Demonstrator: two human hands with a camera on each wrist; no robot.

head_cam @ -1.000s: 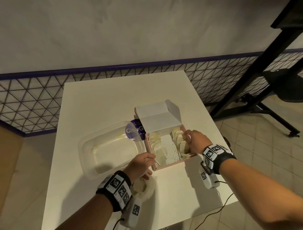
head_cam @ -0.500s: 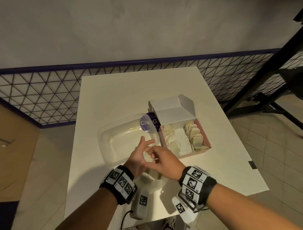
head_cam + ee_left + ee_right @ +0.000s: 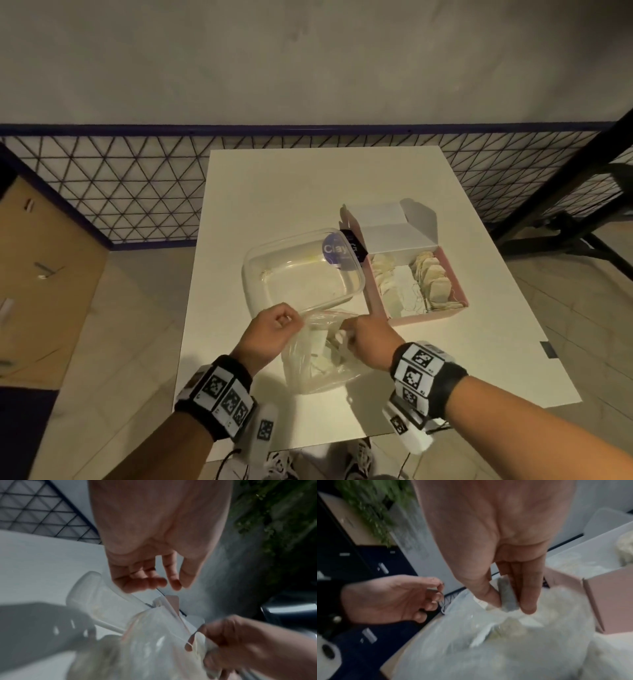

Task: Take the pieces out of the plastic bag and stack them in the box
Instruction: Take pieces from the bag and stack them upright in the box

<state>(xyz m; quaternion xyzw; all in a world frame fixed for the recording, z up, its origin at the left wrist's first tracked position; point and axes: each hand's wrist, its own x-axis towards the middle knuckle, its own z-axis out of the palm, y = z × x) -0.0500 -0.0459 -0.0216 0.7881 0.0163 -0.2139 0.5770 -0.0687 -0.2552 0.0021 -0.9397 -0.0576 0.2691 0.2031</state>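
A clear plastic bag (image 3: 308, 370) with several pale tea-bag pieces (image 3: 323, 354) lies at the white table's near edge. My left hand (image 3: 284, 320) pinches the bag's left rim and holds its mouth apart. My right hand (image 3: 346, 337) reaches into the mouth. In the right wrist view its thumb and fingers (image 3: 510, 605) pinch one piece (image 3: 506, 596) just above the bag (image 3: 488, 649). The open pink box (image 3: 459, 291) stands to the right, with pieces stacked on edge (image 3: 431, 277) along its right side and others lying along its left.
An empty clear plastic tub (image 3: 301, 274) with a blue label sits just beyond the bag, left of the box. A black mesh fence (image 3: 137, 178) runs behind the table (image 3: 308, 188). A black stand (image 3: 565, 219) is at the right, a cardboard panel (image 3: 44, 274) on the left.
My right hand left the box and came back to the bag, where it now pinches a piece. My left hand took the bag's rim and pulled the mouth apart.
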